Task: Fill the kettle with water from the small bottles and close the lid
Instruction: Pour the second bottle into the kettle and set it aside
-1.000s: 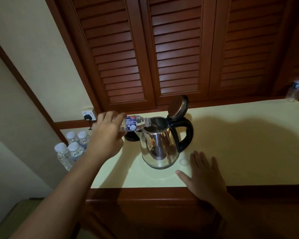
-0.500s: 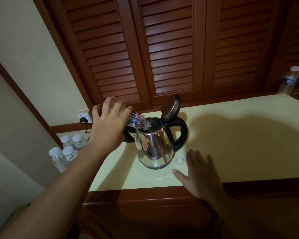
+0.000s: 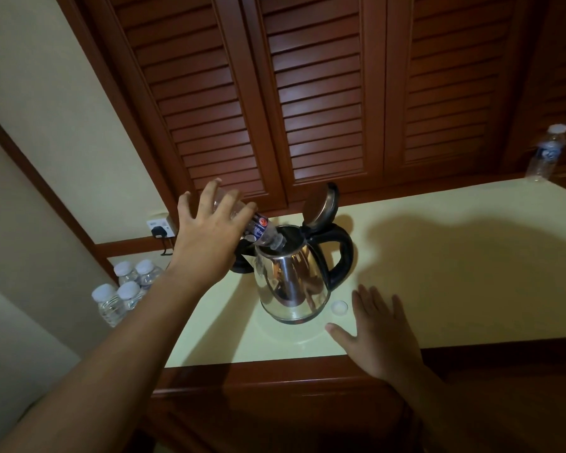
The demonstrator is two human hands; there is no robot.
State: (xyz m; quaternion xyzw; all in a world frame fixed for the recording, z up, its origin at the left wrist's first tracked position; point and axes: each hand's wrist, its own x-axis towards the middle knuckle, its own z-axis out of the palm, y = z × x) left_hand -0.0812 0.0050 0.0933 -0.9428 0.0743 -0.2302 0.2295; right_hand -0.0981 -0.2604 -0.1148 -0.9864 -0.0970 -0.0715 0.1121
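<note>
left hand (image 3: pixel 206 237) gripping bottle (image 3: pixel 262 232), its long axis slanting down-right, neck dipping into kettle (image 3: pixel 291 282) mouth | right hand (image 3: pixel 383 328) lying flat on counter (image 3: pixel 438 256), fingers spread, likely nearer the raised lid (image 3: pixel 321 204)

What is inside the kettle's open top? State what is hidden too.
The neck of the bottle, tilted in the left hand, pokes into the kettle. Its wall hides the water level.

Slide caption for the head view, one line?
Left hand tips a small bottle into the open kettle; right hand rests on the counter beside the cap.
</note>
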